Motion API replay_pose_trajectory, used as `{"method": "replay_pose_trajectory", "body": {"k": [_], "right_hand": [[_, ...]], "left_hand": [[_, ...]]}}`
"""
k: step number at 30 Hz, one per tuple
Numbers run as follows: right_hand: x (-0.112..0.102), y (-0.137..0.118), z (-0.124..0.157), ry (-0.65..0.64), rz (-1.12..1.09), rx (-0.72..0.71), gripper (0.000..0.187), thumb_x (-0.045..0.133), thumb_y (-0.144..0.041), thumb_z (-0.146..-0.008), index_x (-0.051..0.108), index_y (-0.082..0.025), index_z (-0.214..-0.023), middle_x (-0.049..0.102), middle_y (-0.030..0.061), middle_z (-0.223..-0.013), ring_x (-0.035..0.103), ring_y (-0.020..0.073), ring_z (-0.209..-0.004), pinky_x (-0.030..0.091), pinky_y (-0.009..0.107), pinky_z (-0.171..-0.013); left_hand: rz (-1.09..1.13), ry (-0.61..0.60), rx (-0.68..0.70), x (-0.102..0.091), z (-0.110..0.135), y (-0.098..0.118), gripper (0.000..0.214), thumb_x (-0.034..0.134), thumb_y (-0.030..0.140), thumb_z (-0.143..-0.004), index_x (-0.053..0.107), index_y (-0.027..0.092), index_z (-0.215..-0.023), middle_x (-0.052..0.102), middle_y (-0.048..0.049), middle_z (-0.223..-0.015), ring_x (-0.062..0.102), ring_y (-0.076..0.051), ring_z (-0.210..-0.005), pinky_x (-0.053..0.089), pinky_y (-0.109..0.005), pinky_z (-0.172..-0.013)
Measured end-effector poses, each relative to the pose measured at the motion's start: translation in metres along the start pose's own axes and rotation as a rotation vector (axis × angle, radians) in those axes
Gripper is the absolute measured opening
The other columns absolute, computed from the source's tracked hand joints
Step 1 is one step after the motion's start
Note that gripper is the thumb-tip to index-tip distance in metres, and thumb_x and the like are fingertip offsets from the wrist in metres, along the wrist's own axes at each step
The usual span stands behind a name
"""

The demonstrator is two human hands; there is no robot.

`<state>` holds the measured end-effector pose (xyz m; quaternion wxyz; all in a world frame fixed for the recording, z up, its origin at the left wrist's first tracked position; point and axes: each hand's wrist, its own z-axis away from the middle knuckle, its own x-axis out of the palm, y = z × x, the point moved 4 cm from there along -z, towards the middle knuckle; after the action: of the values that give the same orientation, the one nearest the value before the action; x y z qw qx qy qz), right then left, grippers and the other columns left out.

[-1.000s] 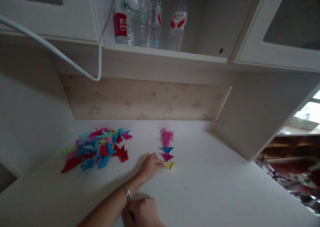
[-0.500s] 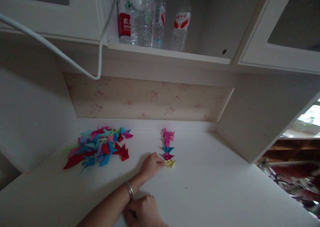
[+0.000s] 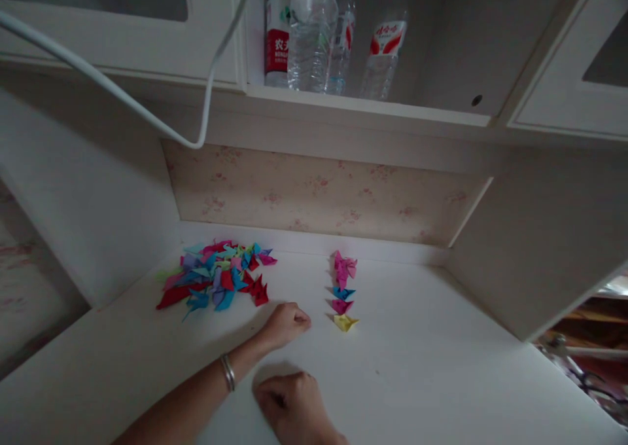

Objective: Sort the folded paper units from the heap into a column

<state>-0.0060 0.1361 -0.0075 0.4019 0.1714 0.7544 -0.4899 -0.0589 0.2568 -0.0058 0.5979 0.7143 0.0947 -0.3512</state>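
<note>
My left hand point(image 3: 286, 325), with silver bangles on its wrist, rests over the white tabletop with fingers curled and nothing visible in them. To its right, apart from it, lies a yellow folded paper crane point(image 3: 345, 322). That crane is the nearest in a short column, behind it a magenta crane point(image 3: 342, 305), a blue crane point(image 3: 343, 293) and pink cranes point(image 3: 345, 269). Left of the column, a heap of colourful paper cranes point(image 3: 216, 278) spreads near the back wall. My right hand point(image 3: 297, 406) is a loose fist on the table, close to the front, holding nothing that shows.
Above the white table point(image 3: 422, 366) hangs a cabinet shelf point(image 3: 373, 106) with plastic bottles point(image 3: 314, 46) and a red-and-white container point(image 3: 278, 42). A white cable point(image 3: 122, 101) loops down at the upper left. Side panels point(image 3: 530, 235) bound the table.
My left hand has let go of the yellow crane and drawn back to the left. The crane stays at the column's near end. The whole view has shifted slightly.
</note>
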Motion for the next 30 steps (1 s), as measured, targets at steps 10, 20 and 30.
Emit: {"method": "replay_pose_trajectory", "body": {"k": [10,20,30], "right_hand": [[-0.002,-0.002,-0.001,-0.051,-0.154,0.096,0.018,0.053,-0.023,-0.079,0.069,-0.025,-0.07,0.055,-0.0056,-0.054,0.04,0.0086,-0.049,0.026,0.02,-0.048],[0.009,0.01,-0.007,-0.016,-0.339,0.199,0.029,0.05,-0.04,-0.085,0.069,-0.02,-0.073,0.042,-0.0036,-0.053,0.031,0.01,-0.05,0.022,0.023,-0.046],[0.013,0.014,-0.005,0.092,-0.412,0.311,0.034,0.05,-0.044,-0.085,0.07,-0.017,-0.078,0.044,-0.0028,-0.053,0.035,0.0104,-0.05,0.024,0.022,-0.046]], "left_hand": [[0.544,0.151,-0.419,-0.072,0.119,-0.063,0.032,0.061,0.048,-0.071,0.059,0.017,-0.078,0.033,0.0119,-0.045,0.018,-0.004,-0.035,0.009,-0.02,-0.036],[0.726,0.228,-0.463,-0.083,0.129,-0.064,0.027,0.061,0.042,-0.07,0.054,0.019,-0.081,0.023,0.0141,-0.043,0.011,-0.004,-0.037,0.006,-0.021,-0.036],[0.724,0.299,-0.456,-0.085,0.131,-0.068,0.026,0.06,0.041,-0.068,0.055,0.019,-0.08,0.024,0.0141,-0.039,0.013,-0.004,-0.035,0.007,-0.021,-0.035]]}}
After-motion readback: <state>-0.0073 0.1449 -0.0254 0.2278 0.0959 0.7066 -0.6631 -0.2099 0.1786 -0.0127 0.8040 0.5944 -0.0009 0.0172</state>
